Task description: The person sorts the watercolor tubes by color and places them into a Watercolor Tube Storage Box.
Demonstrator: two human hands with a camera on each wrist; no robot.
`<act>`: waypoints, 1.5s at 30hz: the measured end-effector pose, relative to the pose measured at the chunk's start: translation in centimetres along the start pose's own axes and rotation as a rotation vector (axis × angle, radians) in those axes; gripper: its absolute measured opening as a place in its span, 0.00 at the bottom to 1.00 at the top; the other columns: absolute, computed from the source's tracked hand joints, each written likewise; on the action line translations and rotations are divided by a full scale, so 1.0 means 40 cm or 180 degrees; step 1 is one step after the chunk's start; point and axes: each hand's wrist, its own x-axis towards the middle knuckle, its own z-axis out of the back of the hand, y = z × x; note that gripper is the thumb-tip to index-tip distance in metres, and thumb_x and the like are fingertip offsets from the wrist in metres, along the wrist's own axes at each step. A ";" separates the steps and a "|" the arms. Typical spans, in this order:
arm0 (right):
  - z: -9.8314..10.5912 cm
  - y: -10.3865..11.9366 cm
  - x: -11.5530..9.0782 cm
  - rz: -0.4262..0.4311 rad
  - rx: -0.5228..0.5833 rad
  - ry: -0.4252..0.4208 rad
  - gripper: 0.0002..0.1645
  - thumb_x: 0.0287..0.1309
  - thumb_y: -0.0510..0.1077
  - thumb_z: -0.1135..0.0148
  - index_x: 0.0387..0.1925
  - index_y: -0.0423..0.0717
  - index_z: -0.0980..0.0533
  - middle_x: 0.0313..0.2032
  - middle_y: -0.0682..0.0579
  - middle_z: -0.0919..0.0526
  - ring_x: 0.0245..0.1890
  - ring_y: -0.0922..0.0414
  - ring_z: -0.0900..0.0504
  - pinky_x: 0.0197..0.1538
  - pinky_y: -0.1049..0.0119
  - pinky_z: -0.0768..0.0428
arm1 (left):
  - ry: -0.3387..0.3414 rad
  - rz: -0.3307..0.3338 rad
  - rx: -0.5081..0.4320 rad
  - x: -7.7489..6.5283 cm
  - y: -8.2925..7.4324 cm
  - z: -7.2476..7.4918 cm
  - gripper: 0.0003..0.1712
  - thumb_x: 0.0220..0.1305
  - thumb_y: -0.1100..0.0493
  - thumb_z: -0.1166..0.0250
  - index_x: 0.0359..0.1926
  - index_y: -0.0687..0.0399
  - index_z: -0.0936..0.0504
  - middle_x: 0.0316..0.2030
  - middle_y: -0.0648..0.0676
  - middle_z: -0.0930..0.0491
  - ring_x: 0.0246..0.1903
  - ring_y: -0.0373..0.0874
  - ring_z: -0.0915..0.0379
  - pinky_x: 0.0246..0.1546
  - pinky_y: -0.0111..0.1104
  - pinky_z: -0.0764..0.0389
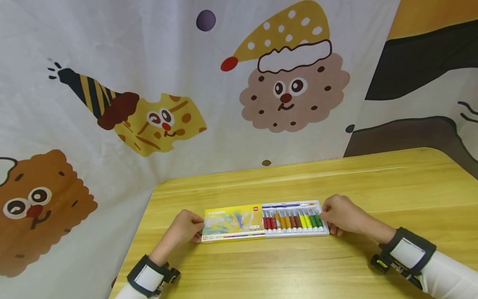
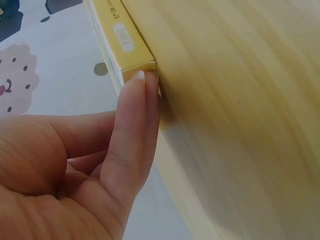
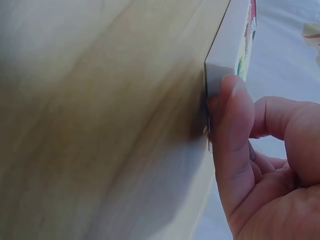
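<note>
A yellow paint box sleeve (image 1: 233,222) lies on the table, covering the left part of a white tray (image 1: 298,234). The uncovered right part shows a row of paint tubes (image 1: 293,221), from red through brown and yellow to green, with a thin paintbrush (image 1: 285,205) above them. My left hand (image 1: 185,226) holds the sleeve's left end; in the left wrist view its fingertips (image 2: 136,82) lie against that end. At the opposite end, my right hand (image 1: 343,216) grips the tray's short side. The right wrist view shows fingers (image 3: 232,112) against the tray's white corner.
The wooden table (image 1: 284,265) runs up to a cloth backdrop (image 1: 209,141) printed with cartoon biscuits and cheese. Each wrist wears a black strap (image 1: 410,251) with a small camera.
</note>
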 end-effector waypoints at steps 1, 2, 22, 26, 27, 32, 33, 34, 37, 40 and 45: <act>0.001 -0.001 0.000 -0.0022 0.0005 -0.0010 0.06 0.65 0.33 0.38 0.31 0.38 0.22 0.16 0.48 0.21 0.14 0.55 0.20 0.19 0.58 0.18 | -0.0005 -0.0020 0.0003 0.001 -0.002 -0.002 0.09 0.70 0.74 0.37 0.46 0.76 0.14 0.24 0.58 0.17 0.19 0.47 0.19 0.23 0.39 0.14; 0.001 -0.001 -0.001 -0.0041 0.0012 -0.0016 0.06 0.65 0.33 0.38 0.30 0.38 0.22 0.16 0.47 0.21 0.14 0.54 0.20 0.19 0.58 0.18 | -0.0010 -0.0035 0.0008 0.002 -0.003 -0.004 0.08 0.70 0.74 0.37 0.46 0.75 0.14 0.24 0.58 0.17 0.19 0.47 0.18 0.24 0.39 0.14; 0.050 -0.037 0.009 0.0100 -0.0067 0.0110 0.06 0.65 0.33 0.37 0.30 0.39 0.22 0.16 0.49 0.21 0.15 0.55 0.21 0.20 0.59 0.18 | 0.0053 -0.0251 -0.0001 0.024 -0.039 -0.045 0.09 0.72 0.72 0.37 0.47 0.74 0.13 0.24 0.57 0.17 0.21 0.47 0.18 0.25 0.38 0.14; 0.056 -0.043 0.012 0.0127 -0.0067 0.0104 0.05 0.63 0.33 0.38 0.30 0.39 0.22 0.16 0.49 0.21 0.15 0.55 0.21 0.19 0.59 0.19 | 0.0092 -0.0257 -0.0022 0.033 -0.044 -0.053 0.09 0.72 0.72 0.38 0.46 0.74 0.13 0.24 0.57 0.17 0.20 0.46 0.18 0.24 0.38 0.14; 0.057 -0.044 0.013 0.0131 -0.0068 0.0102 0.04 0.63 0.33 0.38 0.30 0.38 0.22 0.15 0.49 0.21 0.15 0.55 0.21 0.19 0.59 0.19 | 0.0098 -0.0256 -0.0036 0.035 -0.045 -0.056 0.09 0.72 0.73 0.37 0.46 0.74 0.13 0.24 0.57 0.17 0.20 0.46 0.18 0.24 0.38 0.14; 0.063 -0.048 0.017 0.0129 -0.0079 0.0121 0.04 0.62 0.33 0.38 0.31 0.39 0.22 0.16 0.50 0.21 0.14 0.56 0.21 0.19 0.59 0.19 | 0.0130 -0.0284 -0.0076 0.041 -0.050 -0.066 0.10 0.71 0.73 0.37 0.49 0.76 0.14 0.25 0.57 0.17 0.20 0.46 0.18 0.25 0.38 0.14; 0.064 -0.049 0.018 0.0134 -0.0092 0.0126 0.04 0.63 0.33 0.37 0.31 0.39 0.22 0.16 0.50 0.21 0.15 0.56 0.21 0.19 0.60 0.19 | 0.0128 -0.0274 -0.0096 0.042 -0.050 -0.069 0.10 0.71 0.73 0.37 0.49 0.76 0.14 0.25 0.57 0.17 0.20 0.46 0.18 0.25 0.38 0.14; 0.065 -0.050 0.019 0.0130 -0.0094 0.0128 0.04 0.63 0.33 0.37 0.31 0.39 0.22 0.16 0.50 0.21 0.15 0.56 0.21 0.19 0.60 0.19 | 0.0137 -0.0290 -0.0095 0.042 -0.052 -0.071 0.10 0.71 0.73 0.37 0.49 0.76 0.14 0.25 0.57 0.17 0.20 0.46 0.18 0.25 0.38 0.14; 0.069 -0.052 0.020 0.0137 -0.0106 0.0127 0.05 0.63 0.34 0.37 0.30 0.40 0.22 0.15 0.50 0.22 0.15 0.56 0.21 0.19 0.60 0.19 | 0.0156 -0.0337 -0.0100 0.043 -0.055 -0.075 0.10 0.72 0.73 0.37 0.48 0.76 0.14 0.25 0.57 0.17 0.20 0.45 0.18 0.24 0.38 0.14; 0.072 -0.054 0.022 0.0156 -0.0109 0.0123 0.05 0.63 0.33 0.37 0.30 0.39 0.22 0.15 0.50 0.22 0.15 0.56 0.21 0.18 0.61 0.19 | 0.0179 -0.0341 -0.0121 0.046 -0.058 -0.080 0.10 0.72 0.73 0.37 0.48 0.76 0.14 0.25 0.57 0.17 0.20 0.45 0.18 0.24 0.37 0.14; 0.074 -0.054 0.023 0.0177 -0.0121 0.0131 0.03 0.63 0.34 0.38 0.32 0.39 0.22 0.16 0.50 0.21 0.15 0.56 0.21 0.18 0.62 0.20 | 0.0255 -0.0358 -0.0203 0.050 -0.065 -0.090 0.10 0.72 0.73 0.37 0.48 0.76 0.14 0.25 0.58 0.17 0.20 0.45 0.18 0.24 0.38 0.14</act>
